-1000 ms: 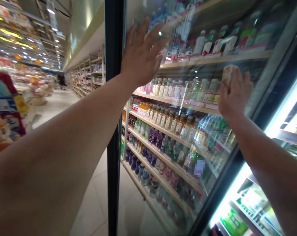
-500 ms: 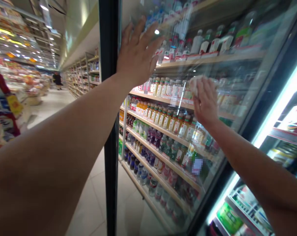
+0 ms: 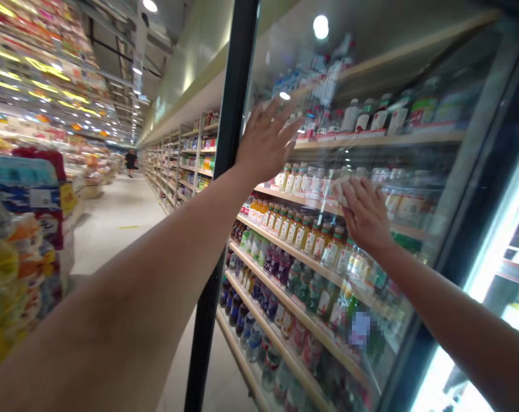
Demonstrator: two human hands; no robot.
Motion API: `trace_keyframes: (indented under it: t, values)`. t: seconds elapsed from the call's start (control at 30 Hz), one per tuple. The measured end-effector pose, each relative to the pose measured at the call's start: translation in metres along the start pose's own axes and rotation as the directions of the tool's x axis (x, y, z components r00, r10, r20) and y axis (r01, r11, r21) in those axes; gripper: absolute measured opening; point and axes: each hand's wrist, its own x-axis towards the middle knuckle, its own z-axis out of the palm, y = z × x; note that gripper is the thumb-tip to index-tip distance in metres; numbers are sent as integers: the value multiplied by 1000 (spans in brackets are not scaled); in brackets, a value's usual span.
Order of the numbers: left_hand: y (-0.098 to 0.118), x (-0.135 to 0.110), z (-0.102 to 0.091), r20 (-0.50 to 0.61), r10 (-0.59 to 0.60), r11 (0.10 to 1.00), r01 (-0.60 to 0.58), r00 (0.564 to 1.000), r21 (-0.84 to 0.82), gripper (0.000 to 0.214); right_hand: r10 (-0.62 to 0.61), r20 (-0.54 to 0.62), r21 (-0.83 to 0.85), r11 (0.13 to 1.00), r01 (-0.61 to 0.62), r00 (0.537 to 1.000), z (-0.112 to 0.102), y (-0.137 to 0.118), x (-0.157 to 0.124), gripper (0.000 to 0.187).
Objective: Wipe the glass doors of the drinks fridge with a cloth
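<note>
Pressing whitish cloth flat should help: right hand gripping it, left hand splayed upper-centre against black-framed glass door.

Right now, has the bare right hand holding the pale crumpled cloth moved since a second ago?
Yes: the right hand has moved left across the clear glass door, away from the door's black right-hand frame.

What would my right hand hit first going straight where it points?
Probably the clear, black-framed glass door pane; the pale, crumpled cloth in your right hand seems against it, though contact is unclear.
</note>
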Motion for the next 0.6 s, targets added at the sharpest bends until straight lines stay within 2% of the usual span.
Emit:
trace_keyframes:
  t: [0.07, 0.13, 0.2, 0.23, 0.3, 0.37, 0.43, 0.47, 0.53, 0.6]
  values:
    - [-1, 0, 2, -15, -7, 1000, 7, 1000, -26, 50, -1, -15, 5, 1000, 1, 1000, -1, 6, 6, 54]
    - [-1, 0, 2, -21, -10, 999, 9, 1000, -43, 53, 131, -92, 15, 991, -130, 987, -4, 19, 15, 56]
    - [-1, 0, 0, -22, -9, 998, 8, 1000, -59, 56, 281, -184, 40, 960, -278, 942, -5, 30, 21, 58]
    - [0, 0, -1, -21, -10, 998, 8, 1000, -63, 57, 318, -210, 47, 948, -316, 924, -5, 32, 21, 60]
    - [1, 0, -2, -12, -11, 998, 10, 1000, -63, 58, 278, -193, 32, 960, -277, 941, -5, 26, 16, 61]
    - [2, 0, -4, -5, -10, 999, 10, 1000, -47, 58, 121, -105, 8, 993, -121, 987, -5, 14, 10, 61]
    - [2, 0, -4, -6, -1, 1000, 1, 1000, -18, 58, -24, -31, 3, 1000, 24, 999, -6, 4, 8, 58]
    - [2, 0, -4, -7, 4, 1000, -4, 1000, -1, 58, -49, -18, 5, 999, 49, 999, -6, 2, 9, 57]
    - [2, 0, -4, -5, 9, 1000, -9, 1000, 30, 59, 29, -60, 8, 1000, -29, 998, -6, 3, 15, 57]
    - [2, 1, -4, 5, 10, 998, -11, 1000, 62, 58, 195, -128, 29, 981, -193, 973, -5, 5, 21, 58]
